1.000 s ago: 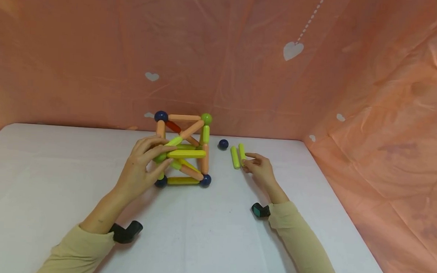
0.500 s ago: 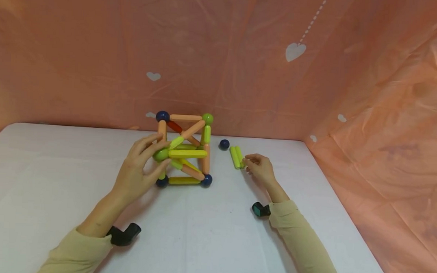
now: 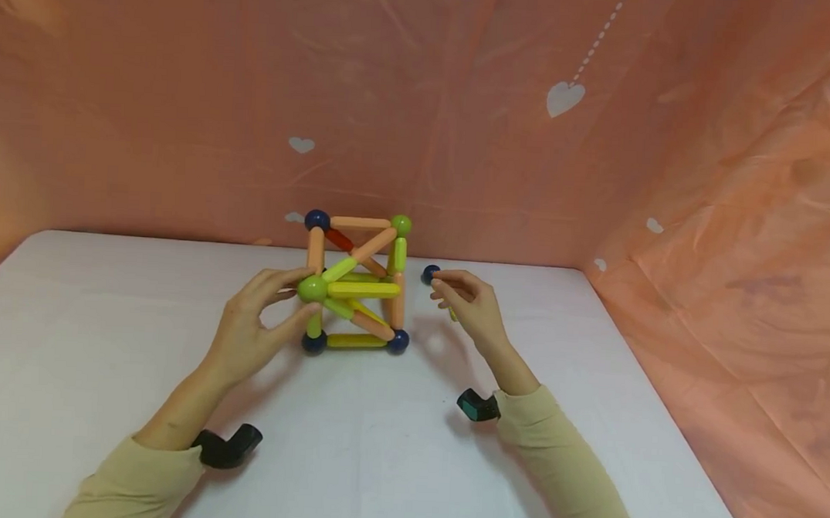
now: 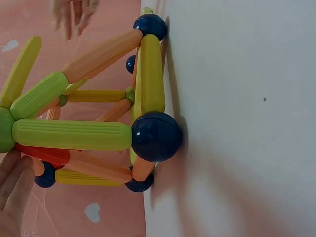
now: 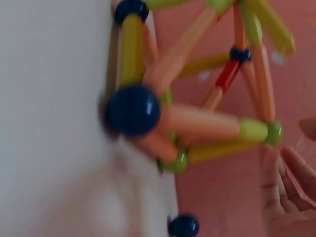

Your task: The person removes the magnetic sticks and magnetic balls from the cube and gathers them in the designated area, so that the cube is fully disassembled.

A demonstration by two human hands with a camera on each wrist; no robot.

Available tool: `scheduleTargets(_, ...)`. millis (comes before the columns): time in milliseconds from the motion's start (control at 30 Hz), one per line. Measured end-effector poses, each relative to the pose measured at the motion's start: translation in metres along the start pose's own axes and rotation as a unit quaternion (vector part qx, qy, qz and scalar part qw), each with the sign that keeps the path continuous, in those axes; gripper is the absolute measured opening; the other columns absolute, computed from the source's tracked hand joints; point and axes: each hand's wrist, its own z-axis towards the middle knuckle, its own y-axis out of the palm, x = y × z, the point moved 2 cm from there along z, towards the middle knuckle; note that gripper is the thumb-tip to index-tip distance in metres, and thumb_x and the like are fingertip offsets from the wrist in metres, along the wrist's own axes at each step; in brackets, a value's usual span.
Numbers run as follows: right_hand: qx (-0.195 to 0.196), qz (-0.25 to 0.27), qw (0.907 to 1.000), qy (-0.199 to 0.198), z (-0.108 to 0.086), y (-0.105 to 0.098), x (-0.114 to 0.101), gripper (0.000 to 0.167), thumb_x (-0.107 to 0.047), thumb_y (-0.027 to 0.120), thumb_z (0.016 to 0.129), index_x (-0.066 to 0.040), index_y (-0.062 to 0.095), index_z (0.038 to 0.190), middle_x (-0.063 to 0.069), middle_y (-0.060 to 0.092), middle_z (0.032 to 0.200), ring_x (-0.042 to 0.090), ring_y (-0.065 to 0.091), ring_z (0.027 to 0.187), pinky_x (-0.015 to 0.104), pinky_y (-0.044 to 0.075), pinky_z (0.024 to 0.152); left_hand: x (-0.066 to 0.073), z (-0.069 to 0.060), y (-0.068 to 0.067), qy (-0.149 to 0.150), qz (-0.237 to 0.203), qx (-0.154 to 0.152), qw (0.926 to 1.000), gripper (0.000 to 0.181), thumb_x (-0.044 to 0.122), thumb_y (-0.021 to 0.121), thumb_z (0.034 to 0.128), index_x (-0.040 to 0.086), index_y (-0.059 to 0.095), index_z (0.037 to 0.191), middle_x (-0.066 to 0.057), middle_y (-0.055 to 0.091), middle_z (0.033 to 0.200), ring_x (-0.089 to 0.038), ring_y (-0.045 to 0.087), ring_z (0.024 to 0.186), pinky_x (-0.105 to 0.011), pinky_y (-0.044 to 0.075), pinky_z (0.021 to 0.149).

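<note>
A cube-like frame of coloured sticks and balls stands on the table. My left hand has fingertips and thumb around its front green ball; in the left wrist view that ball is at the left edge. From it a yellow stick points right with a free end, also visible in the right wrist view. My right hand hovers right of the frame, beside a loose blue ball, and partly hides a loose yellow-green stick. In the right wrist view its fingers are apart, holding nothing.
The white table extends in front of the frame and to both sides. A pink-orange cloth with pale hearts hangs behind and at the right. Dark devices are worn at both wrists.
My right hand has left the loose sticks, which it had pushed together, and moved left and up towards the frame. The left hand stays at the green ball, its fingers slightly shifted.
</note>
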Motion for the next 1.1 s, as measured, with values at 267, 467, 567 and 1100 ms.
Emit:
scheduleTargets(267, -0.101, 0.068, 0.9911, -0.055, -0.004, 0.032, -0.023, 0.032, -0.008, 0.062, 0.093, 0.006, 0.060, 0.122, 0.027, 0.061, 0.120, 0.011, 0.066, 0.096, 0.047, 0.053, 0.089, 0.000, 0.002, -0.003, -0.060, -0.006, -0.024, 0.9979, 0.039, 0.012, 0.068, 0.0891, 0.010, 0.060, 0.127, -0.006, 0.062, 0.118, -0.018, 0.058, 0.110, -0.037, 0.052, 0.090)
scheduleTargets(467, -0.116, 0.063, 0.9891, -0.065, -0.005, 0.043, -0.029, 0.031, -0.007, 0.063, 0.092, 0.003, 0.062, 0.121, 0.022, 0.062, 0.121, 0.013, 0.064, 0.100, 0.031, 0.053, 0.090, -0.001, 0.003, -0.003, -0.068, -0.006, -0.027, 0.9973, 0.038, 0.013, 0.068, 0.0898, 0.010, 0.060, 0.127, -0.006, 0.061, 0.118, -0.013, 0.057, 0.109, -0.035, 0.052, 0.088)
scheduleTargets(567, -0.125, 0.063, 0.9877, -0.069, -0.006, 0.048, -0.030, 0.031, -0.005, 0.064, 0.091, 0.003, 0.062, 0.120, 0.020, 0.062, 0.123, 0.013, 0.063, 0.100, 0.026, 0.052, 0.088, -0.002, 0.003, -0.002, -0.068, -0.006, -0.029, 0.9973, 0.038, 0.012, 0.068, 0.0893, 0.009, 0.060, 0.126, -0.006, 0.061, 0.117, -0.012, 0.057, 0.108, -0.034, 0.053, 0.087)
scheduleTargets(1100, -0.149, 0.054, 0.9863, -0.046, -0.018, 0.056, -0.018, 0.028, -0.003, 0.066, 0.089, 0.005, 0.064, 0.115, 0.019, 0.065, 0.115, 0.010, 0.062, 0.090, 0.021, 0.053, 0.076, -0.001, 0.001, 0.000, -0.068, -0.012, -0.038, 0.9969, 0.037, 0.012, 0.069, 0.0888, 0.007, 0.059, 0.124, -0.008, 0.060, 0.119, -0.023, 0.058, 0.112, -0.037, 0.052, 0.088)
